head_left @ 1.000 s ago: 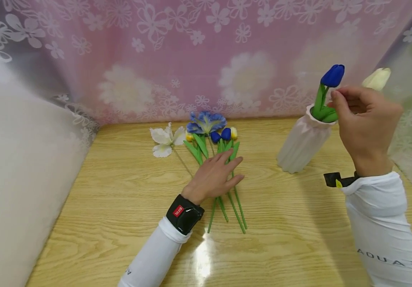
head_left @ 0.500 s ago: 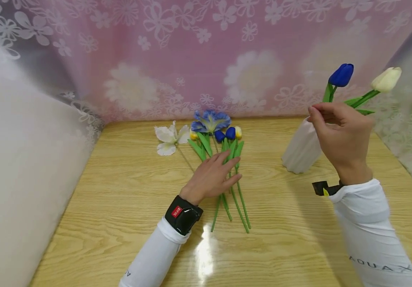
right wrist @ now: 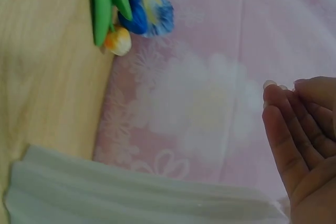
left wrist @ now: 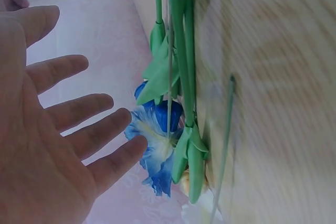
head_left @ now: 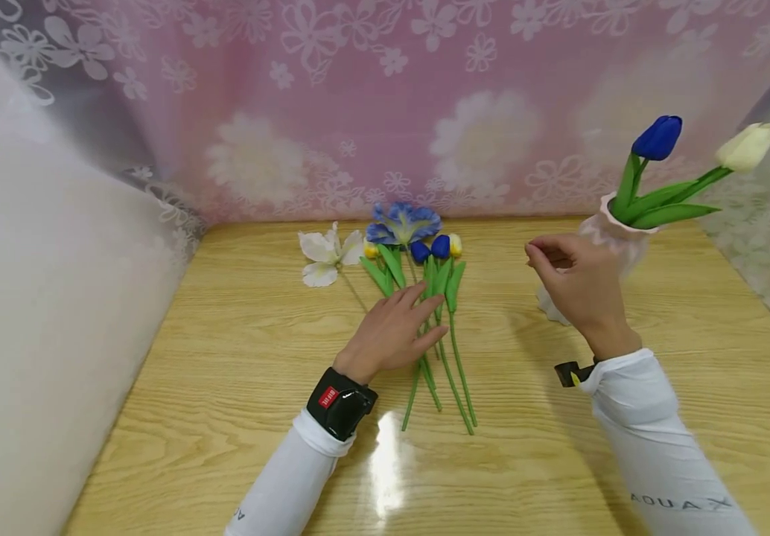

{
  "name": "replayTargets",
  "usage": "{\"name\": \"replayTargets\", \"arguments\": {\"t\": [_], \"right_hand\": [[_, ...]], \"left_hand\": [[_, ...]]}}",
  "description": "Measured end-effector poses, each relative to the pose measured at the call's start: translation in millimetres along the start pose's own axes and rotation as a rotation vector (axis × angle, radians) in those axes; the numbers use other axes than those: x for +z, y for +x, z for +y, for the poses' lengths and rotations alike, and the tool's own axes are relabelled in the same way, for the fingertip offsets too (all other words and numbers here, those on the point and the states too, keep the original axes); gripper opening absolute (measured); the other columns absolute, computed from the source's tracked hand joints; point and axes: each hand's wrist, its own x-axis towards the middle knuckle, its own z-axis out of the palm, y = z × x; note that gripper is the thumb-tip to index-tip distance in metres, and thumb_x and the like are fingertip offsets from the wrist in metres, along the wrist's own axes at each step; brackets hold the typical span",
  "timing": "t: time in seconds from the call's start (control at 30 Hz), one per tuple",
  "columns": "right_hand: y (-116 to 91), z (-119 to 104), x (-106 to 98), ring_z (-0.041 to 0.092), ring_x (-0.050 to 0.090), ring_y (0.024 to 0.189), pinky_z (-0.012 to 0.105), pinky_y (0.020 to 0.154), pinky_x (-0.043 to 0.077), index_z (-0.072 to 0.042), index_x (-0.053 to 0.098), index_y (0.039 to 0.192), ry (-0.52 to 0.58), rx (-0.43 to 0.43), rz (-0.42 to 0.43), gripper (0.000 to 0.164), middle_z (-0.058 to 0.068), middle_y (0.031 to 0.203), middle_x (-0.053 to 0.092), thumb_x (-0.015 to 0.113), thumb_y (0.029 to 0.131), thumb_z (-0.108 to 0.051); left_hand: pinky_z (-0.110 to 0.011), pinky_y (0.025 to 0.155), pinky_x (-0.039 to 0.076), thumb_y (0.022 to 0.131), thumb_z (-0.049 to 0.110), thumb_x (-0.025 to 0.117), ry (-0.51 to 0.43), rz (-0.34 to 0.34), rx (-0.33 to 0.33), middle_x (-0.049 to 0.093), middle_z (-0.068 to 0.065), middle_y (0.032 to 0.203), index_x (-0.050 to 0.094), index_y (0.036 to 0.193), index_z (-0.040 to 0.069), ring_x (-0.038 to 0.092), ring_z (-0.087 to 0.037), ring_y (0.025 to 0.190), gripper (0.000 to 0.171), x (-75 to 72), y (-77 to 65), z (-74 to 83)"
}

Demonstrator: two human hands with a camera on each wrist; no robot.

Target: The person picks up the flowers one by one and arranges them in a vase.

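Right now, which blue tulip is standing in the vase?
The blue tulip beside the cream tulip, its stem in the vase; the two other blue tulips in view lie on the table.

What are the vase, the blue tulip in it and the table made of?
Vase: probably ceramic, maybe plastic; smooth and pale, with fluted sides and scalloped rim.
Blue tulip: perhaps foam or soft plastic, fairly matte; its colour looks very even.
Table: wood or wood-look laminate, glossy; it shows grain lines and a bright reflection.
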Motion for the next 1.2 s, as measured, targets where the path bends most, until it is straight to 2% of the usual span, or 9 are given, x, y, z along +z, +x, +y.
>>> {"name": "replayTargets", "arguments": {"t": [0.07, 0.23, 0.33, 0.47, 0.57, 0.8, 1.0, 1.2], "right_hand": [[-3.7, 2.2, 6.4, -0.009, 0.058, 0.071, 0.006, 0.068, 0.045, 0.006, 0.071, 0.093, 0.012, 0.007, -0.02, 0.009, 0.011, 0.08, 0.07, 0.07, 0.085, 0.001], [-12.0, 4.0, 21.1, 0.013, 0.065, 0.07, 0.006, 0.067, 0.044, 0.005, 0.07, 0.096, 0.026, 0.032, -0.082, 0.011, 0.011, 0.082, 0.07, 0.069, 0.087, -0.001], [-17.7, 3.3, 29.3, 0.02, 0.066, 0.071, 0.013, 0.066, 0.048, 0.004, 0.07, 0.098, -0.003, 0.078, -0.139, 0.014, 0.011, 0.084, 0.07, 0.068, 0.088, -0.006], [-24.2, 0.6, 40.6, 0.024, 0.066, 0.073, 0.034, 0.067, 0.054, 0.002, 0.07, 0.102, -0.055, 0.153, -0.235, 0.02, 0.012, 0.088, 0.07, 0.068, 0.09, -0.013], [-28.0, -1.6, 48.4, 0.026, 0.067, 0.075, 0.043, 0.069, 0.054, 0.002, 0.069, 0.106, -0.079, 0.198, -0.32, 0.025, 0.013, 0.091, 0.07, 0.066, 0.092, -0.019], [-34.6, -4.3, 60.8, 0.027, 0.067, 0.081, 0.046, 0.073, 0.053, 0.002, 0.067, 0.113, -0.105, 0.297, -0.495, 0.034, 0.013, 0.095, 0.07, 0.061, 0.096, -0.027], [-36.1, -4.4, 67.8, 0.028, 0.066, 0.084, 0.046, 0.075, 0.052, 0.002, 0.067, 0.111, -0.105, 0.366, -0.59, 0.032, 0.014, 0.096, 0.07, 0.059, 0.097, -0.025], [-40.0, -5.6, 74.0, 0.028, 0.066, 0.082, 0.046, 0.073, 0.052, 0.006, 0.068, 0.109, -0.121, 0.39, -0.65, 0.034, 0.015, 0.094, 0.07, 0.061, 0.095, -0.024]], "left_hand": [[-0.048, 0.1, 0.039, 0.1, 0.047, 0.044, -0.001, -0.004, -0.009, 0.035, -0.015, 0.149, 0.044, 0.145, 0.017, 0.037, -0.03, 0.133, 0.054, 0.7, -1.6, -1.6], [-0.048, 0.1, 0.039, 0.1, 0.047, 0.044, -0.021, -0.014, -0.031, 0.035, -0.015, 0.149, 0.045, 0.144, 0.017, 0.037, -0.03, 0.133, 0.053, 2.5, -5.3, -5.6], [-0.047, 0.1, 0.039, 0.1, 0.046, 0.044, -0.026, -0.014, -0.038, 0.035, -0.015, 0.149, 0.046, 0.144, 0.017, 0.038, -0.03, 0.133, 0.053, 3.8, -6.7, -7.1], [-0.048, 0.099, 0.04, 0.1, 0.045, 0.045, -0.026, -0.009, -0.05, 0.035, -0.015, 0.148, 0.047, 0.143, 0.017, 0.039, -0.03, 0.132, 0.052, 5.5, -8.3, -8.9], [-0.048, 0.099, 0.04, 0.1, 0.045, 0.045, -0.024, -0.003, -0.055, 0.037, -0.015, 0.148, 0.047, 0.143, 0.017, 0.039, -0.03, 0.132, 0.051, 6.4, -9.6, -10.3], [-0.049, 0.098, 0.04, 0.1, 0.047, 0.044, -0.033, -0.012, -0.066, 0.037, -0.016, 0.148, 0.047, 0.143, 0.017, 0.04, -0.031, 0.131, 0.052, 6.5, -14.2, -13.5], [-0.05, 0.098, 0.04, 0.1, 0.048, 0.043, -0.029, -0.019, -0.083, 0.036, -0.015, 0.148, 0.046, 0.143, 0.018, 0.041, -0.032, 0.13, 0.053, 7.0, -18.0, -16.1], [-0.049, 0.1, 0.038, 0.1, 0.047, 0.043, -0.023, -0.038, -0.099, 0.035, -0.014, 0.149, 0.045, 0.144, 0.018, 0.04, -0.032, 0.131, 0.053, 8.3, -19.9, -17.6]]}}
